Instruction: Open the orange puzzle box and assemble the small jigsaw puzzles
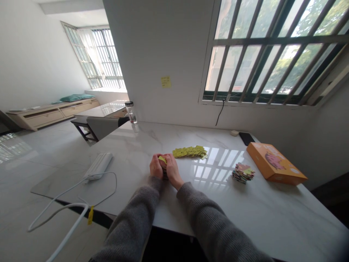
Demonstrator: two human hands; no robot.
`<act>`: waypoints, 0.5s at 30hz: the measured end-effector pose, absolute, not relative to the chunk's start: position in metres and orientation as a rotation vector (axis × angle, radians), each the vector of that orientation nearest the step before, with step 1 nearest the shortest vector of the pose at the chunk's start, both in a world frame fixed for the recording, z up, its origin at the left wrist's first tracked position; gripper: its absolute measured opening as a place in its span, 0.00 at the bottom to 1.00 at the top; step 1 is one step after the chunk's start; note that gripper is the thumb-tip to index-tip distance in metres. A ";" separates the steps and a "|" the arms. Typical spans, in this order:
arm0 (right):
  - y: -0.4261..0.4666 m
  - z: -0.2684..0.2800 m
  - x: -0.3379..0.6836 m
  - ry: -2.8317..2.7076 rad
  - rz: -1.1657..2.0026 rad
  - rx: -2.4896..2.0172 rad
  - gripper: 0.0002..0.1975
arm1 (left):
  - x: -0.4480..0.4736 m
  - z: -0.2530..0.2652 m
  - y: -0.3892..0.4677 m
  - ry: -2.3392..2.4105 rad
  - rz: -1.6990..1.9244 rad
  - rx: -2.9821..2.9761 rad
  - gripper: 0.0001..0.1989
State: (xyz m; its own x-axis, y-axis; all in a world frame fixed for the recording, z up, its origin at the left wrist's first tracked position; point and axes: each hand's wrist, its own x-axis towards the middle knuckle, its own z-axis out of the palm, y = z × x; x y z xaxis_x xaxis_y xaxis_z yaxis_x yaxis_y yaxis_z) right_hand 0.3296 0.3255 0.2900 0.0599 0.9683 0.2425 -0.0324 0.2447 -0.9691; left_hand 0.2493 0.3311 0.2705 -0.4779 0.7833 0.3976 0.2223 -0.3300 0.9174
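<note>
Near the table's front, a stack of puzzle pieces (163, 160) with a brown and yellow-green top stands between my hands. My left hand (156, 166) wraps around its left side, fingers closed. From the right, my right hand (172, 169) presses against the same stack, and the palms hide most of it. Just beyond my right hand lies an overlapping row of yellow-green puzzle pieces (190, 151). Further right sits an uneven pile of puzzle pieces (243, 172), pink and yellow-green on top.
An orange box (276, 163) lies at the table's right, with a black phone (246, 138) behind it. At the left are a white power strip (99, 165) and its looping cable. A clear bottle (131, 112) stands at the far left corner of the white table (218, 207).
</note>
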 end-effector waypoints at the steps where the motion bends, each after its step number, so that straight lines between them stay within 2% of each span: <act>1: 0.326 0.290 0.330 -1.248 1.007 -1.022 0.15 | 0.249 0.269 0.331 1.475 1.864 1.295 0.31; 7: 0.328 0.287 0.357 -1.227 0.973 -1.061 0.19 | 0.247 0.267 0.327 1.261 1.849 1.176 0.28; 10: 0.322 0.281 0.386 -1.260 0.953 -1.083 0.17 | 0.243 0.271 0.320 1.284 1.853 1.214 0.26; 15: 0.297 0.271 0.440 -1.514 0.866 -1.127 0.13 | 0.241 0.286 0.293 1.517 2.229 1.752 0.22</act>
